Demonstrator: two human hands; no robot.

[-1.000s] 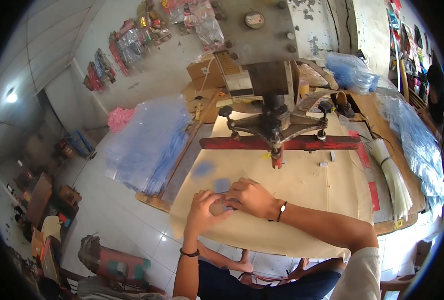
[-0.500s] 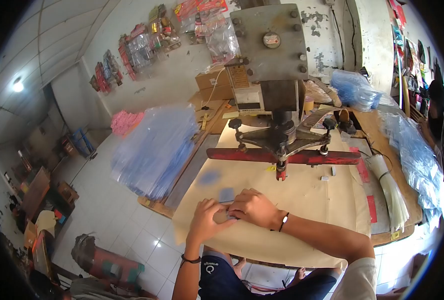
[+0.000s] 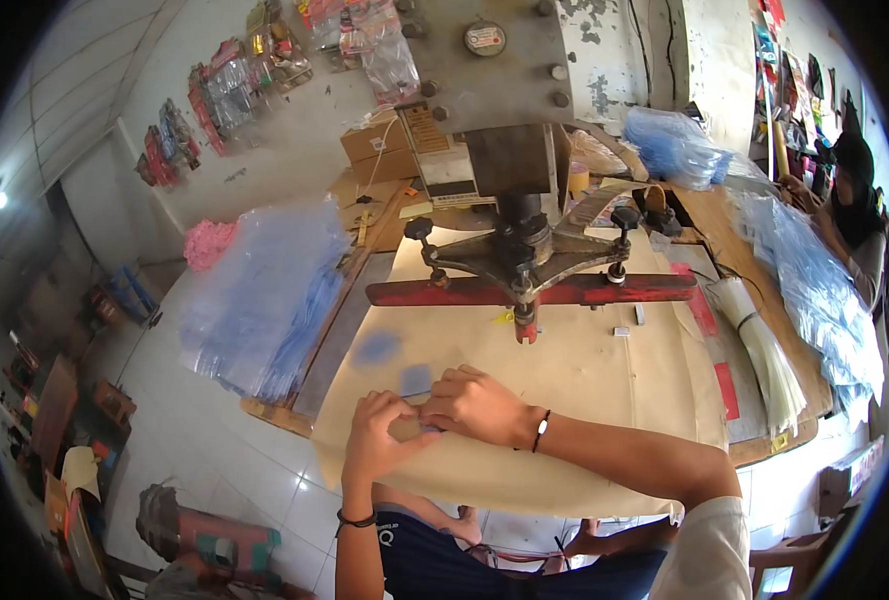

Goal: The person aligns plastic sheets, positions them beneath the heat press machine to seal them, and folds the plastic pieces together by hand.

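My left hand [image 3: 377, 435] and my right hand [image 3: 477, 405] meet over the near part of a tan sheet [image 3: 565, 430]. Both have bent, closed fingers around something small and bluish, mostly hidden by the fingertips; its kind cannot be made out. Just beyond the fingers lies a small blue square piece [image 3: 416, 379]. A blurry blue patch [image 3: 375, 347] shows on the sheet farther left. Above the sheet, past my hands, is a machine's red bar [image 3: 575, 290], carried on a metal bracket with black knobs.
A stack of bluish plastic sheets [image 3: 260, 300] lies at the left, with a pink bundle [image 3: 210, 243] behind it. Tied pale strips [image 3: 760, 355] and clear bluish plastic [image 3: 810, 280] are on the right. Small grey blocks [image 3: 622, 331] rest under the bar. A person [image 3: 855, 215] is at far right.
The view has shifted, so the bench and machine appear farther left and slightly higher. My hands stay together at the same part of the sheet. More of the person at right shows.
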